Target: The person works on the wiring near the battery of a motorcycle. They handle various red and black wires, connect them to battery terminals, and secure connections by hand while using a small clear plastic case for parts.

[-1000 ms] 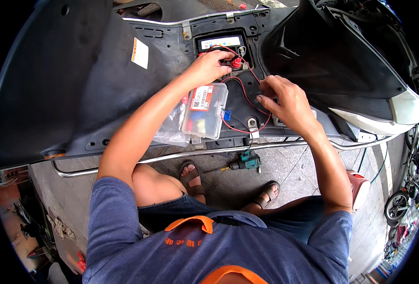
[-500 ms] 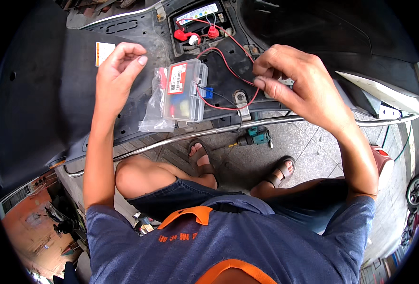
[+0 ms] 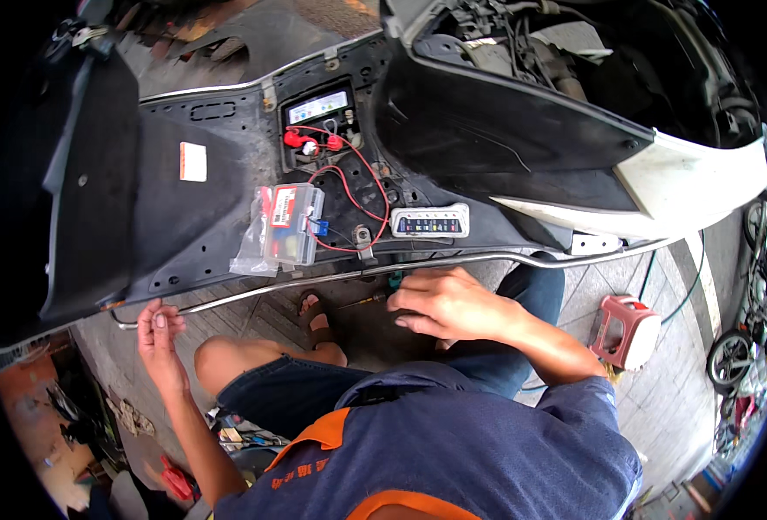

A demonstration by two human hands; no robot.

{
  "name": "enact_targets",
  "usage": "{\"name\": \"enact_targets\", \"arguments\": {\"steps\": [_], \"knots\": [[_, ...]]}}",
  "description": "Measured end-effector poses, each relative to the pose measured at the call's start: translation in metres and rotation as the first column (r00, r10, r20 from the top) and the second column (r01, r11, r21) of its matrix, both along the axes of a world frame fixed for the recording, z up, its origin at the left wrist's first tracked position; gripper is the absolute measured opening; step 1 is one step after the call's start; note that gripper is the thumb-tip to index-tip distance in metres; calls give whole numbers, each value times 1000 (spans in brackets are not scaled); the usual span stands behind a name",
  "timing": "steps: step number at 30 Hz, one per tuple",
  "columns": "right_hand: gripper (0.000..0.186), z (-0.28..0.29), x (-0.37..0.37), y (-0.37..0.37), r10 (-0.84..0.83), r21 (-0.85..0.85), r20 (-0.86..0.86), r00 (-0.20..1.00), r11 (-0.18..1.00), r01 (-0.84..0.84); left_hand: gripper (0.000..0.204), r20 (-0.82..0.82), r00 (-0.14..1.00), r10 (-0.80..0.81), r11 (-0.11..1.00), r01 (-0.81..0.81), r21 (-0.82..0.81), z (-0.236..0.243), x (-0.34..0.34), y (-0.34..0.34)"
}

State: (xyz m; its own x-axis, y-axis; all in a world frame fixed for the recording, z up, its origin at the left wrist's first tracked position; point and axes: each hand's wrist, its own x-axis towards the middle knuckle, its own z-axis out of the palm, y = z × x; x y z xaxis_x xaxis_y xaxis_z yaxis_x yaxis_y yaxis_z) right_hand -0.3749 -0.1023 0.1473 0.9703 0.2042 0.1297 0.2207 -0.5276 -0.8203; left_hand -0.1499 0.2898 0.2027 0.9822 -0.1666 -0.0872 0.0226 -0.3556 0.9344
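Note:
My left hand hangs beside the left end of a chrome rail, its fingers loosely bent and nothing visible in them. My right hand is just below the rail near its middle, fingers half curled with a gap to the thumb, and it holds nothing I can see. On the scooter's black floorboard lie a clear plastic case and a clear bag. Right of them rests a white-edged tester with a dark panel. A thin red wire loops between the case and the battery.
A drill on the ground is mostly hidden by my right hand and the rail. Right of my knee stands a pink and white stool. The scooter's engine bay is uncovered at the upper right. Red-handled pliers lie lower left.
Both hands have moved down and away from the floorboard, the right one also leftward. The tester, mostly hidden by my right hand before, now shows fully. My view has shifted, showing more of the scooter.

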Motion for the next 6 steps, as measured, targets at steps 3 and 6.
{"name": "enact_targets", "arguments": {"steps": [3,6], "knots": [[15,64,13,-61,-103,-131,294,950,980,147,23,-193,912,361,928,-373,-27,-53,-81,86],[17,130,20,-107,-250,-170,617,747,884,436,16,-492,625,606,731,-682,34,-133,-232,161]]}}
